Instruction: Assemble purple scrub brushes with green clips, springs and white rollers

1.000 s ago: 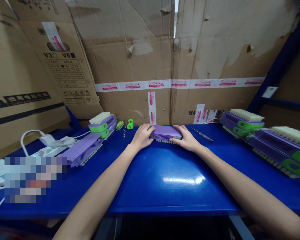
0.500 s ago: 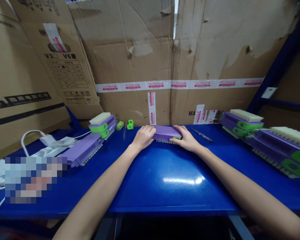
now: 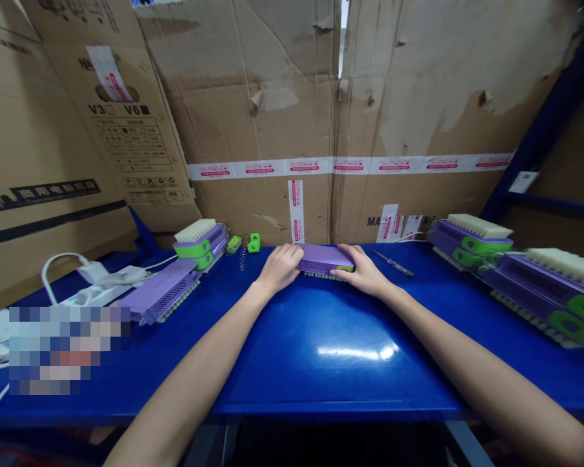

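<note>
A purple brush (image 3: 326, 255) with a green end lies bristles down on the blue table. My left hand (image 3: 279, 266) is closed at its left end, fingers bunched together; the fingertips are partly hidden. The other end is gripped by my right hand (image 3: 363, 271), with the thumb on the near side by the green part and the fingers behind. To the left of my left hand lie a green bracket-like piece (image 3: 254, 242), a thin metal spring (image 3: 243, 256) and a small green block-shaped part (image 3: 234, 244). A screwdriver (image 3: 392, 263) rests just right of my right hand.
More purple-and-green brushes are stacked at the right (image 3: 472, 235) and the left (image 3: 199, 241). A purple brush part (image 3: 160, 290) lies beside a white power strip (image 3: 102, 285) with cables. Cardboard (image 3: 253, 130) walls off the table's back. A blue post (image 3: 530, 117) stands at right.
My left hand's fingers have drawn in and curled at the left end of the brush. My right hand and the brush stay almost in place.
</note>
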A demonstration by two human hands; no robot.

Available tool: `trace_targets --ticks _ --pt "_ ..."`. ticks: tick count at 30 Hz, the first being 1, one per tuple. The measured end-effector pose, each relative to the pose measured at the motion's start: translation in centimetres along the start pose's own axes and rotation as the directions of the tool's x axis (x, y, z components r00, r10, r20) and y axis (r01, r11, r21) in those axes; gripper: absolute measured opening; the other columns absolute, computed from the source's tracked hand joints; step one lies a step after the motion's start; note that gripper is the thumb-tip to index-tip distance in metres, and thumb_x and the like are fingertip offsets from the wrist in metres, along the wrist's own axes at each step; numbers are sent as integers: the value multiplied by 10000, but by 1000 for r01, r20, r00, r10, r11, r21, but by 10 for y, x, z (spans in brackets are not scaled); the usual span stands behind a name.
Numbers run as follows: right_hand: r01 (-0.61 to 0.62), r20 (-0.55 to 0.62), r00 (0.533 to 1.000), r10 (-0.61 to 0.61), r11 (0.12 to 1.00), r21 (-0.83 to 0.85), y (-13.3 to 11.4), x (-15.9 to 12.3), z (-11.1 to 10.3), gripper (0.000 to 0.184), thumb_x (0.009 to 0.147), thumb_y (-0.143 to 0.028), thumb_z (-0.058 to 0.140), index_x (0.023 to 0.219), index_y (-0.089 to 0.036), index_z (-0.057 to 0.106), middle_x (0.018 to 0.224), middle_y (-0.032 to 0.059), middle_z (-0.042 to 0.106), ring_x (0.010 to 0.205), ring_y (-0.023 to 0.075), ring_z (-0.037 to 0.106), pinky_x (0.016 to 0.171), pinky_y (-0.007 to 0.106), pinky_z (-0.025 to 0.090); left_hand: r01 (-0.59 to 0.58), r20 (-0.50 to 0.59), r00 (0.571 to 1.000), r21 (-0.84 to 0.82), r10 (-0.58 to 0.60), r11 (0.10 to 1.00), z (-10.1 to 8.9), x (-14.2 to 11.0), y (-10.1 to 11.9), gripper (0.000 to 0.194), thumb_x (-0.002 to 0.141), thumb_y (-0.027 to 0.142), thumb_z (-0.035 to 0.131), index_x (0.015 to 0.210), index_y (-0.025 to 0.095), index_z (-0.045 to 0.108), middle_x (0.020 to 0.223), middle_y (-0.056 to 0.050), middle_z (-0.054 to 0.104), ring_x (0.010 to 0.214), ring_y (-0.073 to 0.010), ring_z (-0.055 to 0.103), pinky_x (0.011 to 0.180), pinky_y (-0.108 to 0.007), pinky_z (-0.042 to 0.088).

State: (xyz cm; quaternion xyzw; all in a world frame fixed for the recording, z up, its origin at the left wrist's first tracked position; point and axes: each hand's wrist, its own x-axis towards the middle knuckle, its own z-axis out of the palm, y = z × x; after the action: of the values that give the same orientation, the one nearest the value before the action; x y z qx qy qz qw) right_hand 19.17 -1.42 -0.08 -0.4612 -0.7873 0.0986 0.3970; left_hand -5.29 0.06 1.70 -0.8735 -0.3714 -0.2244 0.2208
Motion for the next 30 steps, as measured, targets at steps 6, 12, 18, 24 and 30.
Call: trace_targets --ticks 6,12,18,24,30 --pt "-8 8 1000 8 1000 -5 -2 0 -1 695 740 -522 651 1301 -169 443 1224 143 483 1175 277 481 1038 427 366 15 -13 1000 2 -15 1000 2 0 0 312 728 105 549 1034 151 507 1094 -130 597 1034 -276 531 862 -382 413" --pt "-31 -43 999 33 998 50 0 1 2 699 707 -528 678 1283 -190 468 1215 124 512 1163 277 496 1030 431 373 29 -18 999 -14 -29 999 0 0 -2 412 728 134 574 1130 135 484 1124 -132 595 1071 -277 530 896 -393 407" --pt "-141 -56 987 154 972 185 -3 2 1 703 671 -514 709 1253 -188 489 1237 129 536 1151 279 515 1012 439 385 36 -25 999 -15 -36 999 -4 0 -1 411 737 163 594 1134 135 494 1126 -125 603 1071 -270 532 899 -386 404" --pt "-263 -22 958 286 905 335 -5 2 -1 707 678 -521 699 1254 -175 481 1182 127 577 1083 262 567 981 430 416 59 -11 998 -19 -59 998 -5 0 -1 406 756 199 595 1146 140 494 1135 -120 595 1076 -268 521 903 -383 388" --pt "-160 -67 982 178 963 216 -3 1 2 697 677 -523 700 1243 -174 491 1230 135 542 1140 270 523 1008 436 388 90 84 992 9 -90 996 -7 2 2 446 761 183 570 1192 138 466 1178 -122 574 1100 -260 502 921 -374 368"
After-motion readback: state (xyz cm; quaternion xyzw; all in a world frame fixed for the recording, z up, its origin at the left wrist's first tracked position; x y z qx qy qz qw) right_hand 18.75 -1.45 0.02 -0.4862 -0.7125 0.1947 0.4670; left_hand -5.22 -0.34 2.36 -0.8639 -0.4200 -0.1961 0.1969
